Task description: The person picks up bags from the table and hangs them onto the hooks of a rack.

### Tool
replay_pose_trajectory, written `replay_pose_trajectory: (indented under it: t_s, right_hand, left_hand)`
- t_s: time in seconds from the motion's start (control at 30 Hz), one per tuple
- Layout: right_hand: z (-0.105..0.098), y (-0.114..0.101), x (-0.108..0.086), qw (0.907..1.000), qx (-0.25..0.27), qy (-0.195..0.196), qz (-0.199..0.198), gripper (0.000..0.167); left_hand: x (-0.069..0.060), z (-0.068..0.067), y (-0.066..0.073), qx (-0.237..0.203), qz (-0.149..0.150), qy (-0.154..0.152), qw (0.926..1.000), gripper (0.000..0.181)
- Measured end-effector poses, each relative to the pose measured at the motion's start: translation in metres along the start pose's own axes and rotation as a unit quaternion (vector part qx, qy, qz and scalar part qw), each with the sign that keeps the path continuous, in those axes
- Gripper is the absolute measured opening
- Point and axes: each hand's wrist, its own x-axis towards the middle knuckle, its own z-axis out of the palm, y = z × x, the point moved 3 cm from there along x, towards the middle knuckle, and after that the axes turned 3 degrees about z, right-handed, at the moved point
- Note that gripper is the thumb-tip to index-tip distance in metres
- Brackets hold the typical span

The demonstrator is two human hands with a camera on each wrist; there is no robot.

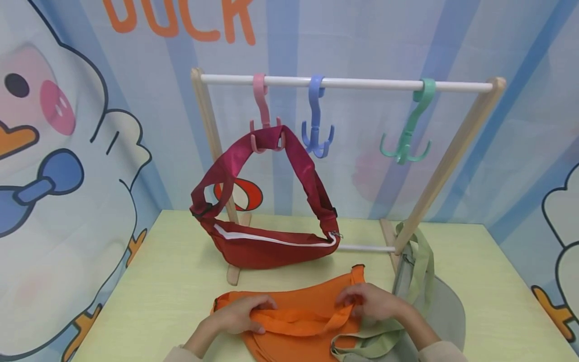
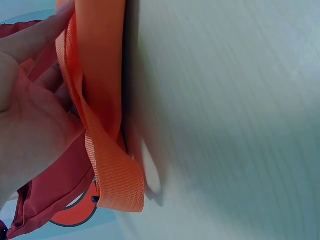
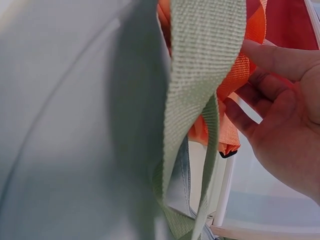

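Observation:
An orange crossbody bag (image 1: 307, 301) lies flat at the front of the table, its strap loop bowed across it. My left hand (image 1: 242, 314) holds the strap (image 2: 112, 170) at its left side, thumb and fingers on either side of the webbing. On the right, my right hand (image 1: 373, 301) pinches the other side of the strap; in the right wrist view its fingers (image 3: 262, 55) grip the orange webbing. A grey bag (image 1: 445, 306) with a pale green strap (image 3: 200, 65) lies by my right forearm, partly under it. That green strap overlaps the orange bag's lower right.
Behind stands a wooden rack with a white bar (image 1: 362, 83). On it hang a pink hook (image 1: 261, 98), a blue hook (image 1: 315, 115) and a green hook (image 1: 411, 120). A dark red bag (image 1: 276, 249) hangs by its strap from the pink hook.

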Motion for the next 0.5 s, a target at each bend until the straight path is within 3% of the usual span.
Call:
replay_pose_trajectory:
  t_s: [0.27,0.5]
  right_hand:
    - [-0.0017,-0.0006,0.0003,0.9997,0.020,0.000,0.011,0.029]
    - [-0.0021,0.0024,0.0006,0.9990,0.032,0.001,0.033,0.030]
  left_hand:
    - [-0.0002,-0.0007,0.0000,0.009,0.013,0.009,0.9998,0.033]
    - [-0.0022,-0.0035,-0.0002,-0.008,0.020,0.017,0.9996,0.033]
